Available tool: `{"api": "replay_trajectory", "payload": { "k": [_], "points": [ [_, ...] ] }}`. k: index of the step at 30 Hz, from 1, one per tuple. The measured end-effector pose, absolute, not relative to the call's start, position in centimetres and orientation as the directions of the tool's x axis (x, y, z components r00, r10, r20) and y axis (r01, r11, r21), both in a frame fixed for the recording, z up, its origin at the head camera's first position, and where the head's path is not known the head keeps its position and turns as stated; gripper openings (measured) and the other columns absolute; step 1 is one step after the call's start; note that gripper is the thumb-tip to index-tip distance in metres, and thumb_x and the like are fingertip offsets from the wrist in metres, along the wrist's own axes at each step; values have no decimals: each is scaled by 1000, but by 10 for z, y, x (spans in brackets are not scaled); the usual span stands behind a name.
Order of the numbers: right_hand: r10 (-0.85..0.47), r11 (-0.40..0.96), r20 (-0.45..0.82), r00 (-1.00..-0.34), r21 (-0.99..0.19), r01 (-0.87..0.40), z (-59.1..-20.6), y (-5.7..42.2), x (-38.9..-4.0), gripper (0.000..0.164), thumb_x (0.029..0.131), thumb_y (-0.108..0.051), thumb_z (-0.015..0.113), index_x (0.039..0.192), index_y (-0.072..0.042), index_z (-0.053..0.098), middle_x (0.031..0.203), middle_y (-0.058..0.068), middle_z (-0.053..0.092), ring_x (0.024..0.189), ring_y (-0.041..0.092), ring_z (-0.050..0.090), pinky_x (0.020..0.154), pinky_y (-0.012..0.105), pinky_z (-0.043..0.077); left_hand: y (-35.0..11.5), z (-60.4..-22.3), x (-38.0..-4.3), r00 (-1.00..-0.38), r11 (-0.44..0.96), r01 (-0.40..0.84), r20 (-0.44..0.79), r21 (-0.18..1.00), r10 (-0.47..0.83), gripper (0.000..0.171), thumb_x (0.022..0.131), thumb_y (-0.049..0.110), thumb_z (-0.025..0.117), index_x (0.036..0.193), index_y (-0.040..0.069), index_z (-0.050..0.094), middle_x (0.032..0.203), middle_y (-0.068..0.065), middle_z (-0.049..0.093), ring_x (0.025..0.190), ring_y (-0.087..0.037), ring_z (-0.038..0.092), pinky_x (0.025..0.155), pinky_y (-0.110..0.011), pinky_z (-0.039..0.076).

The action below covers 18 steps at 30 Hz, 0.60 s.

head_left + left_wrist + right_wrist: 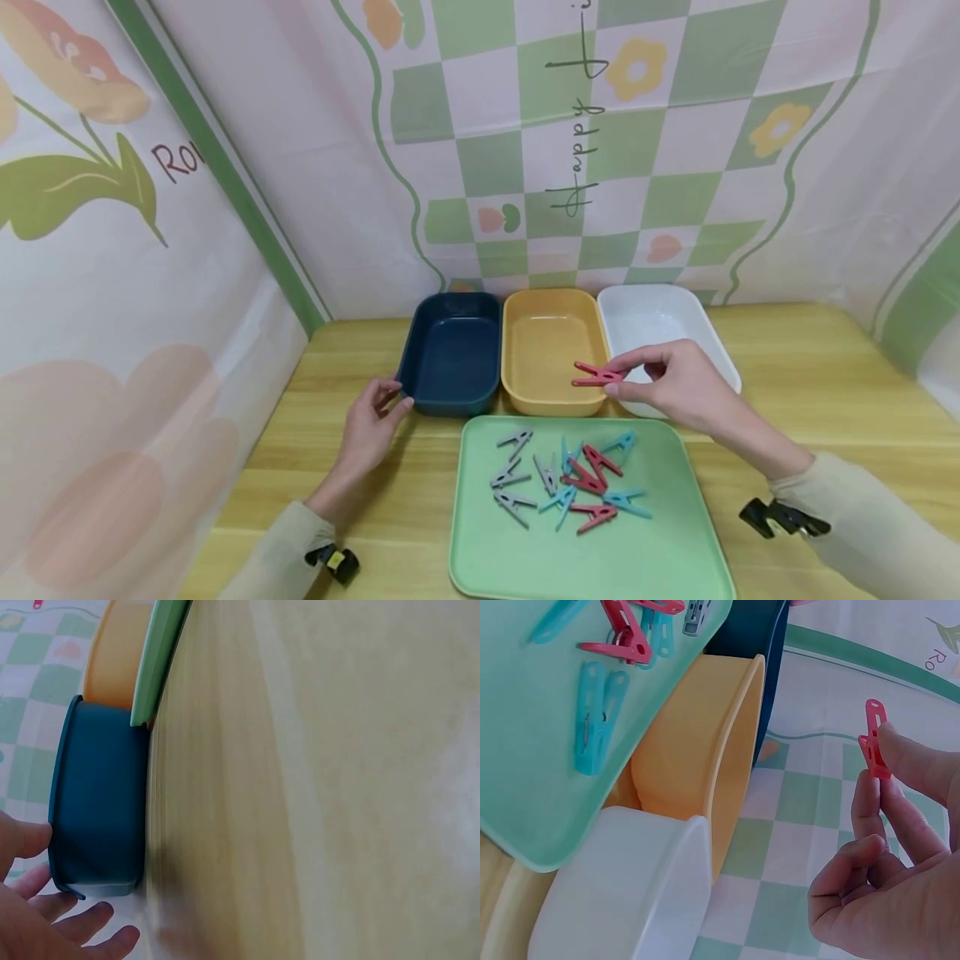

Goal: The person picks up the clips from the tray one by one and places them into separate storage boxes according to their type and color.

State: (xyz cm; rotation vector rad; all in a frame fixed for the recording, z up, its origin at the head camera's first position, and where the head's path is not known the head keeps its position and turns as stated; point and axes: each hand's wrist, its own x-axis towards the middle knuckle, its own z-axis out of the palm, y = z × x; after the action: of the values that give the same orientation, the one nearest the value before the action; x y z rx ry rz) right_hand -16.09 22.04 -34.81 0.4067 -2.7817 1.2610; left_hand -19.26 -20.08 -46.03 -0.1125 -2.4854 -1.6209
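Observation:
My right hand (686, 387) pinches a red clothespin (596, 375) between thumb and fingers, held above the right edge of the yellow bin (551, 354) beside the white bin (656, 321). In the right wrist view the same red clothespin (874, 739) sits at the fingertips. With relaxed fingers, my left hand (367, 429) touches the front left corner of the dark blue bin (453, 358); its thumb meets the rim in the left wrist view. Below the bins, a green tray (585, 558) bears several clothespins: grey (513, 504), blue (626, 502) and red (596, 517).
The three bins stand side by side at the back of the wooden table (810, 392), against a checked cloth (555, 167). The tray lies right in front of them. Another patterned cloth (97, 333) hangs along the left side.

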Motion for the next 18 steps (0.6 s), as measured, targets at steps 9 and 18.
{"api": "replay_trajectory", "payload": {
  "k": [9,18],
  "points": [
    [-225,626,157,-961,-733,-267,-346,211,-178,21,89,-23,87,103,-8,83,74,2,66,64,20,43,51,27,31,-201,-460,-193,-983,410,152,181,899,-34,28,100,9,73,125,2,62,153,-18,55,135,-38,57,109,-54,50],
    [-216,610,151,-965,-750,-254,-345,199,-196,27,89,-25,88,107,-6,83,78,2,67,66,22,44,53,29,31,-200,-462,-194,-981,412,151,187,899,-47,28,99,7,74,124,2,63,151,-18,56,133,-38,59,109,-52,50]
  ]
}}
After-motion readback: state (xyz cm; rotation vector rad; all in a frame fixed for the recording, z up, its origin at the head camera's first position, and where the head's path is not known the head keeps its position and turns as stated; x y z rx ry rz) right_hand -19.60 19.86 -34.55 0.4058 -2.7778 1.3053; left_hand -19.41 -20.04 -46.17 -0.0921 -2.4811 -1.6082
